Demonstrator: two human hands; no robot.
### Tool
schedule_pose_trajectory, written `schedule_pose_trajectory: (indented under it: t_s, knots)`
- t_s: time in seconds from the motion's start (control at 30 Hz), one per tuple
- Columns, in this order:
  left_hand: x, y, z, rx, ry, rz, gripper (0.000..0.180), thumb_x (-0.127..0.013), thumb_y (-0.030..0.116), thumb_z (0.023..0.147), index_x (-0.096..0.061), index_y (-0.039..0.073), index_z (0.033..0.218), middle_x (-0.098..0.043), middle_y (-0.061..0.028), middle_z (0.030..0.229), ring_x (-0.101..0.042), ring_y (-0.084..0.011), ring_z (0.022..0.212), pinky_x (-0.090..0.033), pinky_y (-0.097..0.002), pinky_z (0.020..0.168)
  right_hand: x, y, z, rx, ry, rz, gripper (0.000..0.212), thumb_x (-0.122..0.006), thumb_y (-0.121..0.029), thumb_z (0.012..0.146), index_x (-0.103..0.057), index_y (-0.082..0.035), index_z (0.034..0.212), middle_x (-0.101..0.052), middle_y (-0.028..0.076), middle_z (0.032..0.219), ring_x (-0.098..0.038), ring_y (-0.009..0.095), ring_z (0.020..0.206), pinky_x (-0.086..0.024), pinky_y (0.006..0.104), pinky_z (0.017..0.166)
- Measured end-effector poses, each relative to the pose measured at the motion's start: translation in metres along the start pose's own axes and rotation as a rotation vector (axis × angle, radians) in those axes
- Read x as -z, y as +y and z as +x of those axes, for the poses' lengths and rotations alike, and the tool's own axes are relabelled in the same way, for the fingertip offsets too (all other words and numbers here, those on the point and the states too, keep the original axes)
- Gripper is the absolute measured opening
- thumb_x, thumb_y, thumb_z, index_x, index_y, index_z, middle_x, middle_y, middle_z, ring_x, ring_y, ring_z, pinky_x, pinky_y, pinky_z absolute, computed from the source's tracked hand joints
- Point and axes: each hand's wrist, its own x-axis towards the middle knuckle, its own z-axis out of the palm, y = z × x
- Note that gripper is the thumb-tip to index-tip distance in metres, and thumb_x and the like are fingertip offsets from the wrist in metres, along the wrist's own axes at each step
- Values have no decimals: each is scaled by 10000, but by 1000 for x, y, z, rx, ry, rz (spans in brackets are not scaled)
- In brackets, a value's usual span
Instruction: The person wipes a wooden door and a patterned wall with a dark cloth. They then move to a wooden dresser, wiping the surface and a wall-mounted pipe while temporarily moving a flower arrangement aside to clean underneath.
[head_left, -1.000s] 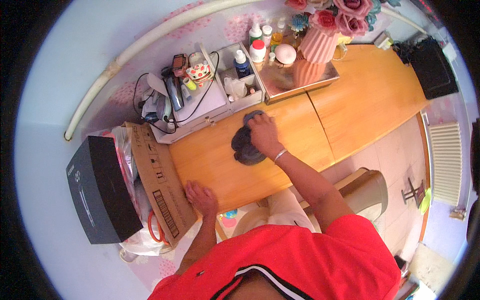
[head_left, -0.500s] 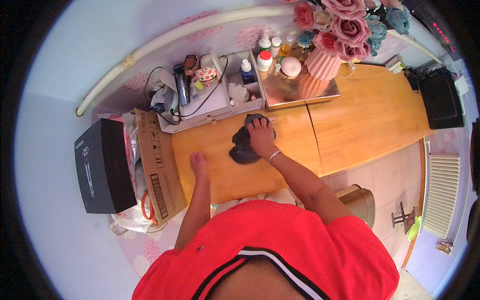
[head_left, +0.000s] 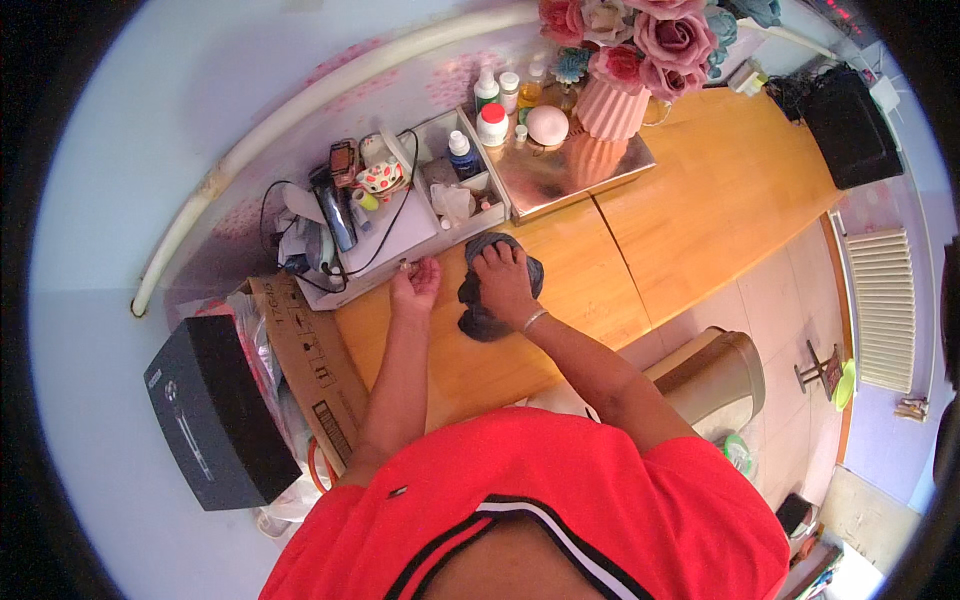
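Observation:
My right hand point(head_left: 503, 278) presses down on a crumpled dark grey cloth point(head_left: 484, 322) on the wooden tabletop, its fingers bent over the bunched fabric. My left hand point(head_left: 417, 286) is at the front of a white desktop organizer point(head_left: 352, 284), palm turned partly up. Its fingers curl at a small drawer knob point(head_left: 404, 265); the exact grip is partly hidden. The drawer front looks closed. On top of the organizer lie a dark hair clipper-like device point(head_left: 334, 210), a spotted figurine point(head_left: 382, 179) and a black cord.
A shiny box point(head_left: 580, 188) holds several bottles, a pale pink round object point(head_left: 547, 125) and a pink vase point(head_left: 613, 113) of artificial flowers. A cardboard box point(head_left: 300, 345) and a black box point(head_left: 215, 420) stand at the left. A brown bin point(head_left: 710, 375) stands below the table point(head_left: 690, 230).
My left hand has moved forward from the tabletop to the organizer's drawer front and turned palm upward. My right hand stays on the cloth. The view has tilted and shifted.

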Motion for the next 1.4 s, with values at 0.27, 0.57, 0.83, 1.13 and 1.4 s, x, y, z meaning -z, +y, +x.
schedule_pose_trajectory:
  t_s: [0.27, 0.57, 0.83, 1.13, 1.4]
  knots:
    - [-24, -5, -21, -24, 110, -12, 168, -408, 63, 911, -546, -25, 873, -618, -168, 845, -624, -272, 736, -572, -449, 760, -11, 3, -3, -85, 101, -27, 248, -617, -170, 776, -633, -78, 1006, -563, 117, 1071, -482, 321, 1095, -362, 485, 925]
    - [-36, -2, -35, 5, 134, 14, 135, -413, 64, 899, -526, -7, 889, -601, -159, 856, -599, -273, 726, -563, -450, 740, -7, -5, -1, -14, 49, -31, 279, -625, -189, 763, -620, -89, 1024, -564, 109, 1074, -482, 313, 1102, -350, 486, 940]
    - [-42, -1, -54, -11, 140, 49, 127, -414, 62, 912, -519, -8, 915, -576, -156, 874, -596, -280, 787, -563, -461, 754, -11, 1, 14, -297, -10, -112, 382, -635, -290, 796, -618, -47, 1090, -568, 159, 1169, -446, 359, 1202, -336, 521, 990]
    - [-33, 4, -43, 12, 139, 64, 141, -408, 31, 927, -523, -27, 985, -582, -169, 923, -591, -283, 796, -563, -459, 747, -27, -47, 11, -44, -55, -44, 363, -589, -321, 850, -627, -48, 1085, -558, 171, 1197, -434, 369, 1233, -292, 528, 1038]
    - [-38, 4, -56, 67, 70, 63, 127, -466, 18, 910, -527, -36, 1008, -596, -190, 953, -605, -324, 842, -566, -473, 784, -32, -42, 15, -203, -27, -91, 390, -570, -322, 863, -603, -45, 1135, -556, 185, 1219, -429, 389, 1270, -251, 564, 1090]
